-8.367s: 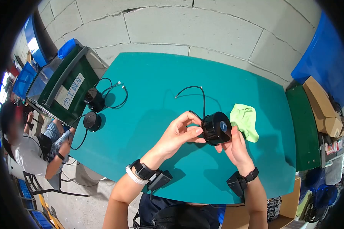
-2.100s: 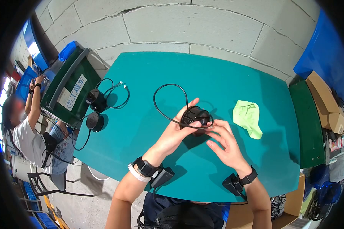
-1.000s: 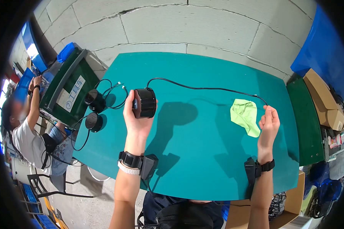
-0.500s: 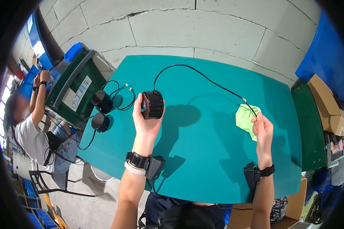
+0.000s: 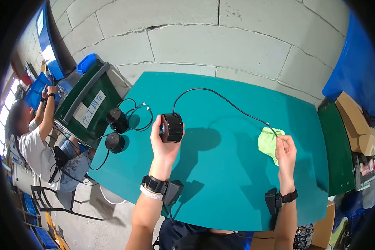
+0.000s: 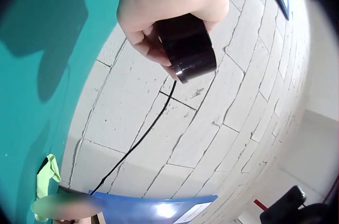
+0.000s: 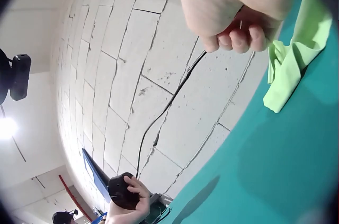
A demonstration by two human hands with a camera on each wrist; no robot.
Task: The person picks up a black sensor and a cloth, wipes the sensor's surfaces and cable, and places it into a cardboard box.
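A glossy black short cylindrical device [image 5: 173, 127] is held above the green flat-topped bench [image 5: 233, 191], left of its middle, in the curled fingers of the left hand [image 5: 164, 152]. From its top a thin black cable [image 5: 221, 96] arcs across to the right hand [image 5: 286, 151], whose grip pinches it near its far end. A wide stretch of green surface lies between the hands. The right hand overlaps a crumpled lime-green cloth [image 5: 266, 143]; whether they touch, I cannot tell. This hand sits nearer the bench's right edge, where a dark green panel [image 5: 336, 150] stands alongside. Two more black cylindrical devices [image 5: 114, 142] rest close to the left edge, the nearer one's cable looping past it, with a dark green tool cart [image 5: 73, 121] just beside. Along the far edge rises a pale grey block wall [image 5: 212, 46].
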